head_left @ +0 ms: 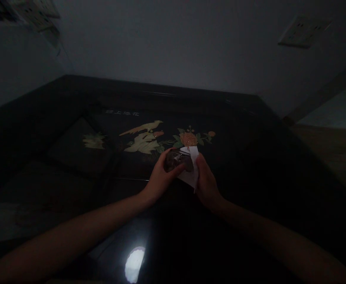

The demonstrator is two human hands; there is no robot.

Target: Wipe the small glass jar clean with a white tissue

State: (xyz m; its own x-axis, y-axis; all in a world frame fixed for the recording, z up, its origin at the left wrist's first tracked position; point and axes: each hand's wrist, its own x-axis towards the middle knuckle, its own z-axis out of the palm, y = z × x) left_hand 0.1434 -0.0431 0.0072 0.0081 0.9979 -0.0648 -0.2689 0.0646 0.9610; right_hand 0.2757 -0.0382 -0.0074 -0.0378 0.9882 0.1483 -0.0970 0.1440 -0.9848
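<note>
Two bare hands meet over one dark, glossy tabletop [238,122], holding one small clear glass-like vessel [177,161] and one white sheet [192,169], perhaps paper or cloth; the dim light hides which. The surface carries one inlaid bird [146,127], one large orange blossom [188,139] and a row of pale characters [122,113]. One round bright reflection [134,264] shines near the lower edge, and one socket plate [304,31] sits on the wall [173,43] at upper right. The left hand [161,173] is partly closed, its thumb across the near side of the vessel and its fingers around the far left, clamped on it. The right hand [207,181] is curled against the sheet, pressing it to the vessel's right side; its fingertips are hidden. The vessel is just below the blossom in view, between the hands. Both forearms reach inward from the lower corners, the hands angled toward each other.
</note>
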